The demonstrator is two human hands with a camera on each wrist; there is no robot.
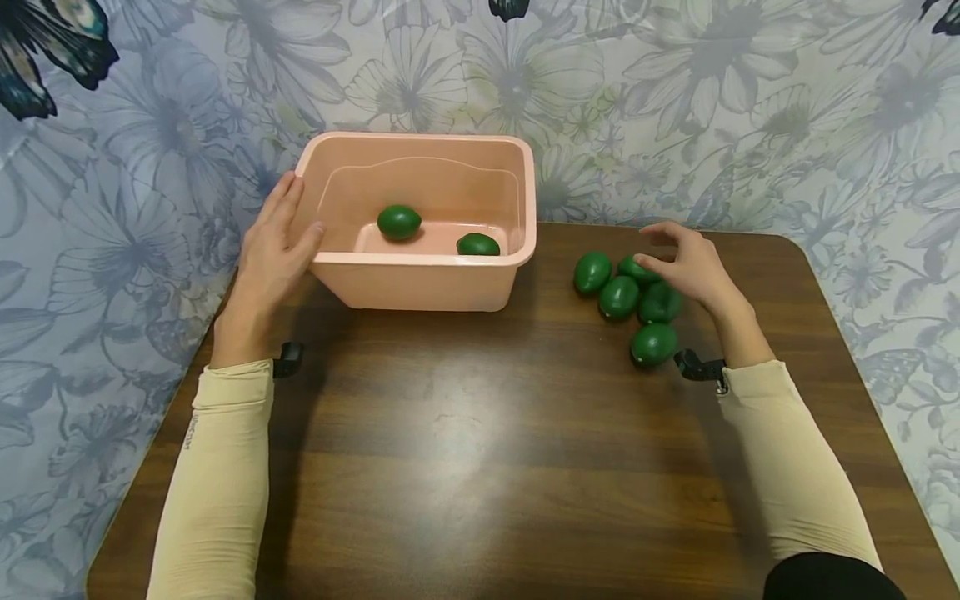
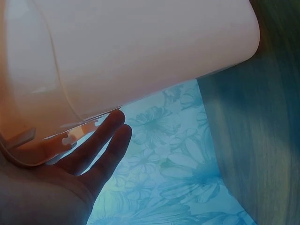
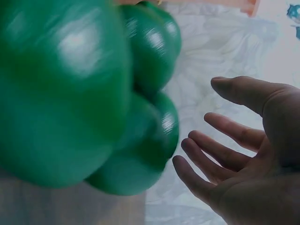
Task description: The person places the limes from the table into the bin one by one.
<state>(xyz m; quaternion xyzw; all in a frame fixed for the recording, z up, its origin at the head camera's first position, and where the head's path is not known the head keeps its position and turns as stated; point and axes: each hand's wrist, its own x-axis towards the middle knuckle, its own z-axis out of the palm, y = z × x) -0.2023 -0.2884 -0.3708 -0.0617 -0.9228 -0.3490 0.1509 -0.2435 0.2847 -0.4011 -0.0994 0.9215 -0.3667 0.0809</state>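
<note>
My left hand [image 1: 272, 250] lies along the left side of a pale pink plastic bin [image 1: 420, 283]. Its fingers are straight, and the thumb reaches over the bin's front left corner. Two glossy green egg-shaped objects lie apart inside: one egg-shaped object [image 1: 399, 222] left of centre, the other [image 1: 477, 244] partly hidden by the front wall. Right of the bin, several more green egg-shaped objects [image 1: 618, 297] cluster on the table. Over the back of that cluster hovers my right hand [image 1: 692, 262], fingers spread and loosely bent. The right wrist view shows a gap between its fingertips and the green objects.
The brown wooden table [image 1: 450, 450] has rounded corners, and the bin stands near its back edge. Behind it is a flower-patterned covering [image 1: 517, 75]. One green egg-shaped object [image 1: 654, 344] sits at the front of the cluster, close to the black strap [image 1: 699, 365] on my right wrist.
</note>
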